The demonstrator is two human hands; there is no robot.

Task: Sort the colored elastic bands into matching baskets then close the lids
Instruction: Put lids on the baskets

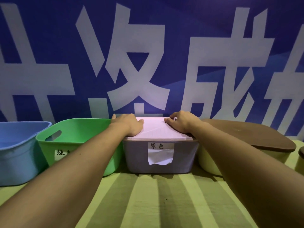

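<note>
At centre of the bench, the purple basket (160, 156) carries its pink lid (156, 129). Uneven pressure could leave one lid edge unseated. Left hand (130, 125) and right hand (181, 121) rest on the lid, arms extended, fingers roughly flat, pressing without gripping. Green basket (49, 143) alongside remains uncovered.

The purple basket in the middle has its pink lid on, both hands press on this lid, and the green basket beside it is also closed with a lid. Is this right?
Not quite. The green basket has no lid; the head view shows it open at the top. The rest holds: the purple basket carries its pink lid, and the left hand and right hand both press on it.
</note>
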